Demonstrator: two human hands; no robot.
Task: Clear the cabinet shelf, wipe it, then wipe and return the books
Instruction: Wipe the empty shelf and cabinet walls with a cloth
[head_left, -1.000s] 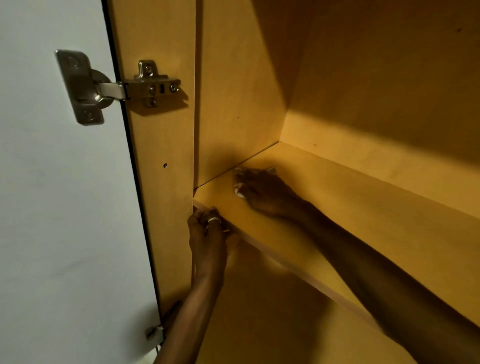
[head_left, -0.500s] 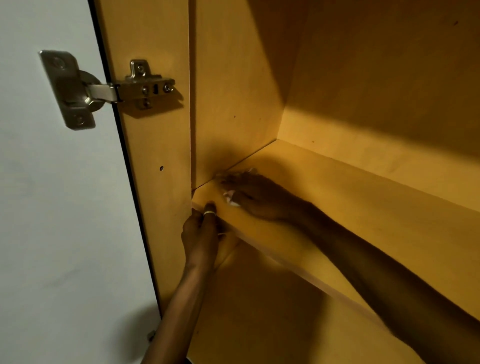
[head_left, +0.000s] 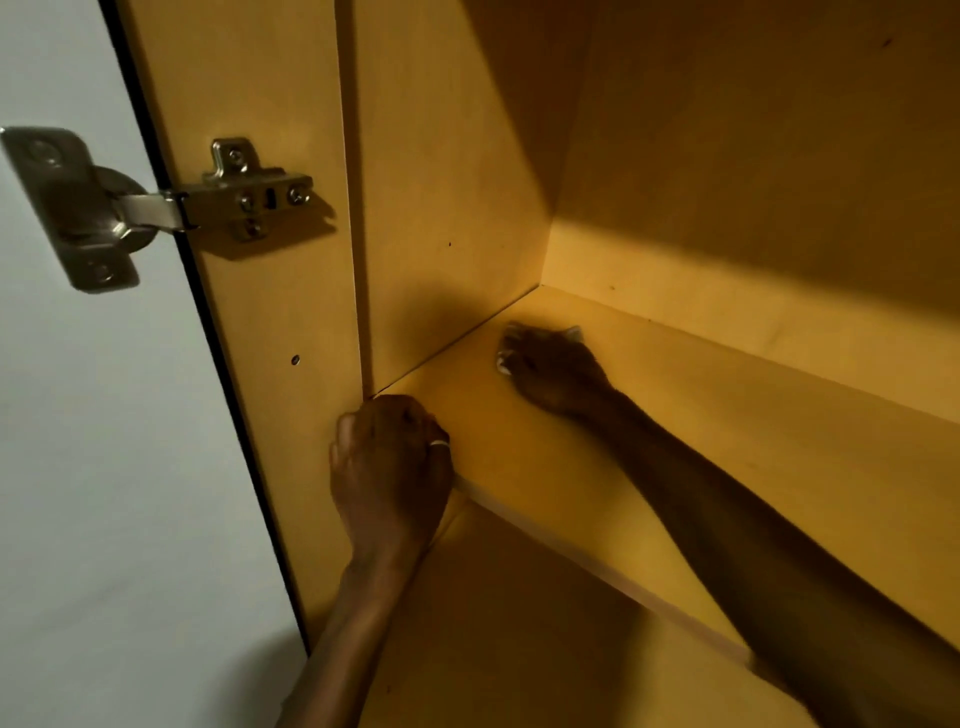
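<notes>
The yellow wooden cabinet shelf (head_left: 727, 415) is bare, with no books in view. My right hand (head_left: 556, 371) lies on the shelf near its back left corner, fingers curled over a small white cloth (head_left: 571, 331) of which only edges show under the hand. My left hand (head_left: 389, 467), with a ring on one finger, grips the shelf's front left corner where it meets the cabinet's side panel.
The cabinet's left side wall (head_left: 441, 182) and back wall (head_left: 753, 156) close in the shelf. A metal hinge (head_left: 156, 208) joins the side panel to the open white door (head_left: 93, 467) at the left. A lower compartment (head_left: 519, 649) lies below the shelf.
My right hand has slid with the cloth from the shelf's front left corner back toward the rear left corner. My left hand stays at the front edge.
</notes>
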